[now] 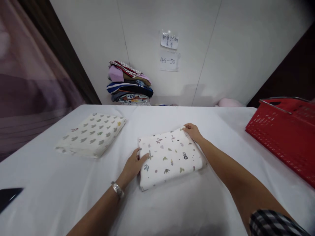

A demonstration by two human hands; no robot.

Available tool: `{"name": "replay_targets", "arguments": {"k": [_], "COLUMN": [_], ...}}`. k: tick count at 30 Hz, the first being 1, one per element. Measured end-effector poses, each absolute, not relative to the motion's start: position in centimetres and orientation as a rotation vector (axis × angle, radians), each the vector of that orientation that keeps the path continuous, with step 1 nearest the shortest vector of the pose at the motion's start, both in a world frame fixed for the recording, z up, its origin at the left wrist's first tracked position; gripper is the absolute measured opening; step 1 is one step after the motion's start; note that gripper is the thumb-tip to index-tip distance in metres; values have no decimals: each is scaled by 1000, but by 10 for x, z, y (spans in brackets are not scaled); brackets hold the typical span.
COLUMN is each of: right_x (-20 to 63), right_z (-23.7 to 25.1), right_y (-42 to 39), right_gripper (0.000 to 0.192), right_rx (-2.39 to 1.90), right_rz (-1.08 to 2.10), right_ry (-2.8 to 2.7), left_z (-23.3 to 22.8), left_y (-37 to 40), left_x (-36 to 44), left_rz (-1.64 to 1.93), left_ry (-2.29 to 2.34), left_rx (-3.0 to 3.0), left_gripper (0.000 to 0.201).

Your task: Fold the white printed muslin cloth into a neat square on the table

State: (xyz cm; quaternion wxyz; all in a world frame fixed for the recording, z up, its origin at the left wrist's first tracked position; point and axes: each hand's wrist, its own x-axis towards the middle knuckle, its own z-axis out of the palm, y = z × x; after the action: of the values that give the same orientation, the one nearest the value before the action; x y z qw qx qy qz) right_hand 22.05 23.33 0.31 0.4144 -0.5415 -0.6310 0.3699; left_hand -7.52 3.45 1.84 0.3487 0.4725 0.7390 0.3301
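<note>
While both hands rest on it, the folded printed cloth point(169, 157) lies flat mid-table on the white tablecloth point(172, 203). Left hand point(134, 165), bracelet on wrist, fingers curled loosely over the cloth's left edge, thumb on top. Right hand point(193, 131) laid at the far right corner, fingers bent down onto it; can't tell if it pinches the fabric. Second folded cloth, green-leaf print point(92, 134), well apart to the left. Red basket point(285, 137) at right edge. Stacked clothes point(129, 83) by the wall.
</note>
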Motion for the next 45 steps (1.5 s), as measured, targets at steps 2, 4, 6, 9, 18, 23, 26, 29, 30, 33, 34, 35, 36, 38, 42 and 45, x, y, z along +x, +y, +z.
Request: {"name": "replay_targets", "arguments": {"k": [2, 4, 6, 9, 18, 23, 26, 29, 30, 33, 34, 35, 36, 38, 42, 45], "right_x": [221, 222, 223, 224, 220, 214, 214, 215, 215, 211, 209, 207, 205, 201, 198, 199], "right_z": [0, -3, -5, -8, -12, -13, -11, -5, -2, 7, 9, 11, 13, 13, 8, 4], "right_y": [234, 235, 235, 235, 236, 237, 238, 237, 235, 224, 219, 215, 211, 206, 209, 216], "right_gripper": [23, 26, 30, 34, 35, 33, 33, 37, 39, 45, 47, 50, 52, 58, 70, 73], "right_rx": [-1422, -1469, -1489, -1491, -1394, -1439, -1522, -1603, -1626, -1597, -1553, -1501, -1448, -1390, -1475, -1493], "right_rz": [856, 793, 783, 803, 741, 707, 657, 597, 555, 359, 297, 253, 230, 252, 419, 453], "right_ry": [-1646, -1700, -1716, -1704, -1731, -1765, -1821, -1912, -1951, -2101, -2156, -2218, -2286, -2427, -2594, -2606], "left_z": [21, 23, 25, 23, 13, 12, 9, 8, 8, 8, 9, 9, 10, 11, 10, 10], "left_y": [39, 47, 57, 77, 106, 107, 108, 106, 105, 102, 102, 101, 101, 102, 103, 104], "left_x": [-79, -84, -87, -89, -86, -90, -90, -88, -88, -87, -87, -86, -86, -86, -86, -86], "left_rz": [813, 790, 804, 841, 1012, 982, 946, 963, 962, 949, 943, 934, 922, 893, 843, 826], "left_ry": [1988, 2058, 2101, 2148, 2190, 2258, 2276, 2257, 2255, 2267, 2272, 2278, 2284, 2298, 2321, 2328], "left_rx": [1272, 1336, 1387, 1425, 1333, 1301, 1337, 1391, 1412, 1474, 1492, 1506, 1518, 1533, 1547, 1550], "left_gripper": [72, 70, 67, 59, 28, 25, 26, 26, 26, 27, 27, 27, 27, 26, 27, 28]}}
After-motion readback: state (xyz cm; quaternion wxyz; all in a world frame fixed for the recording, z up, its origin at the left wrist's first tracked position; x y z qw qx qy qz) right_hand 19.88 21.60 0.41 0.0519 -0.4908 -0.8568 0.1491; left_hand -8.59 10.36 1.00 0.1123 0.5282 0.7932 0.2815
